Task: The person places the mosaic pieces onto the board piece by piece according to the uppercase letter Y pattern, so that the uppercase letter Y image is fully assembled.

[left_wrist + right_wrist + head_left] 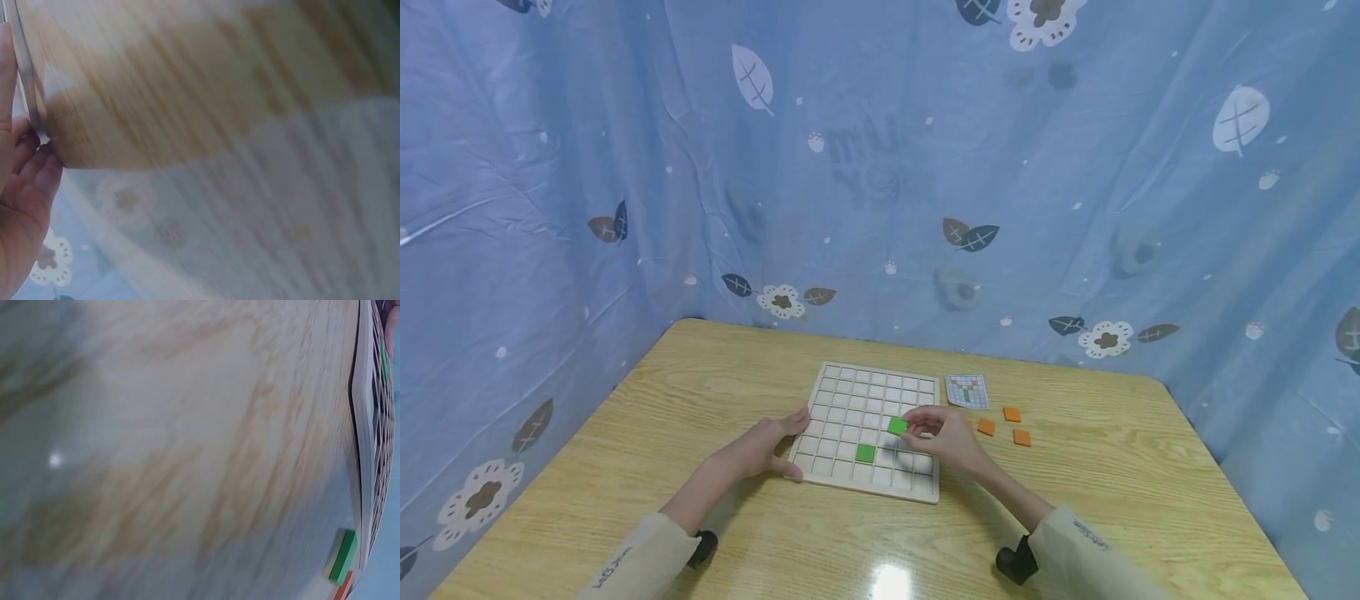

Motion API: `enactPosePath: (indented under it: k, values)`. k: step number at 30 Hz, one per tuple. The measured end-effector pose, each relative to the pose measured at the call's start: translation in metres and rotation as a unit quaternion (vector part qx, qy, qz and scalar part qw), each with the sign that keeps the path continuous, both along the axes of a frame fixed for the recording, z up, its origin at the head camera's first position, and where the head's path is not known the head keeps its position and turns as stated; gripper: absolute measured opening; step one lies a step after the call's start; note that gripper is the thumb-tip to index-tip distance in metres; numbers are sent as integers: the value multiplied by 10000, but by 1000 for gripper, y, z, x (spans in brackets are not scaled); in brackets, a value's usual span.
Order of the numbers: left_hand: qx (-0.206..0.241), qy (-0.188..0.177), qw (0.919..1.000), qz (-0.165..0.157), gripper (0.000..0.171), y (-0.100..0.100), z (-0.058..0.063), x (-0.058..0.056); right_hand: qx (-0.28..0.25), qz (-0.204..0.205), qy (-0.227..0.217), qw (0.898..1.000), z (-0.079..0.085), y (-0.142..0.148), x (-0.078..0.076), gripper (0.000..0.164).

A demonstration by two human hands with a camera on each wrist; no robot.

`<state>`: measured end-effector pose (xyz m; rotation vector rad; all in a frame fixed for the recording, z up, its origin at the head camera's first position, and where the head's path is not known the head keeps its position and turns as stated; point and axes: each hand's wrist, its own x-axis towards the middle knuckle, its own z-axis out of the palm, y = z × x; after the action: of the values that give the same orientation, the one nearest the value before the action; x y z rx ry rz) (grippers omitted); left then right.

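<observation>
A pale wooden grid board (842, 408) lies on the table, with one green square tile (865, 453) in a cell of its lower part. My left hand (760, 447) holds the board at its left edge, thumb at the near corner and fingers farther up. In the left wrist view, that hand's fingers (37, 172) meet the board's rim. Over the board's right half, my right hand (946, 437) pinches another green tile (897, 426) between thumb and fingers. The right wrist view shows a green piece (342, 557) beside the board; the right fingers are hidden there.
Several orange tiles (1022, 437) lie right of the board, one partly behind my right hand. A small printed pattern card (967, 392) sits by the board's far right corner. A blue patterned curtain (880, 183) hangs behind the wooden table (1097, 467).
</observation>
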<state>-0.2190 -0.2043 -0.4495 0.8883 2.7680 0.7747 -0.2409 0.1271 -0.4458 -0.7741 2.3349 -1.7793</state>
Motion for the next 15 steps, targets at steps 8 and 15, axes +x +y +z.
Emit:
enactPosePath:
  k: [8,15]
  values:
    - [9,-48,10000,28,96,0,1,0,197,143,175,9996,-8,-17,-8,23]
    - [78,127,9999,-86,94,1,1,1,473,107,331,9983,-14,-24,-14,20]
